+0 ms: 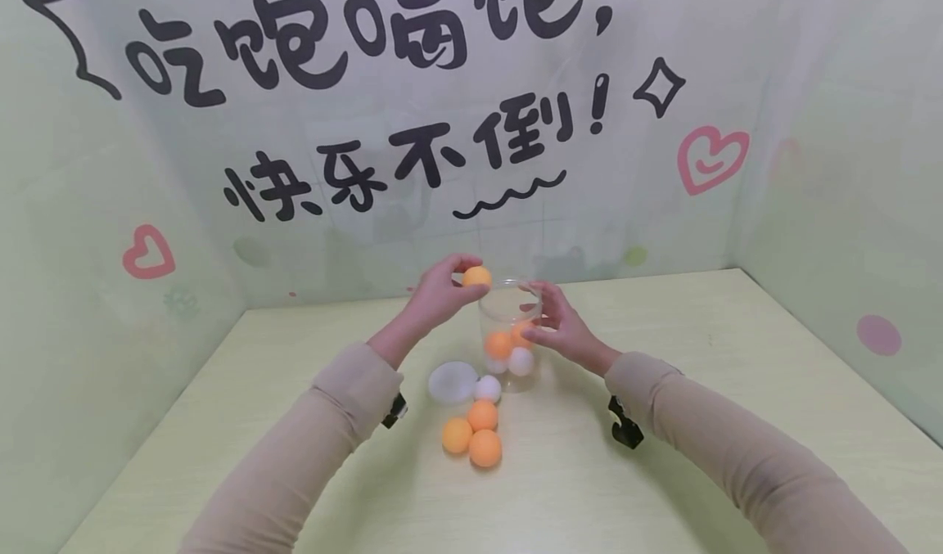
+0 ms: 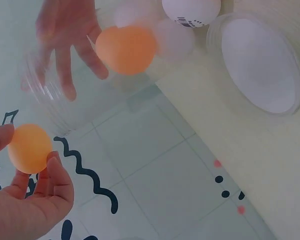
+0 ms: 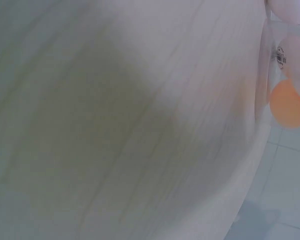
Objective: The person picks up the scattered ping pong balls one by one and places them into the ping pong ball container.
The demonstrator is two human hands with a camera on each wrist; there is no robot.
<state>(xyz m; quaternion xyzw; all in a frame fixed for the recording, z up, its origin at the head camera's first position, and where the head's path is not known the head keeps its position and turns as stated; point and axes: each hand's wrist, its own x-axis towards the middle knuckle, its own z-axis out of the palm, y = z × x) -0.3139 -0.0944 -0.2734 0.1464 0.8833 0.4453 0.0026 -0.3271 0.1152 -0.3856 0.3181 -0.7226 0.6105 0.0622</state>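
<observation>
A clear plastic jar [image 1: 508, 296] stands upright on the pale table, with orange and white balls [image 1: 499, 345] in its bottom. My left hand [image 1: 458, 278] pinches an orange ball [image 1: 476, 276] just above the jar's left rim; the left wrist view shows that ball [image 2: 29, 148] between thumb and fingertips of the left hand [image 2: 25, 172]. My right hand [image 1: 541, 318] wraps its fingers round the jar's right side. Through the jar wall the left wrist view shows those fingers [image 2: 65, 55] and an orange ball [image 2: 126, 49]. The right wrist view catches only the jar's edge and an orange ball [image 3: 289, 105].
A round translucent lid [image 1: 453, 382] lies flat left of the jar. In front of the jar sit a white ball [image 1: 487, 389] and three orange balls [image 1: 482, 415] in a cluster. Printed panels [image 1: 110, 308] wall the table at back, left and right.
</observation>
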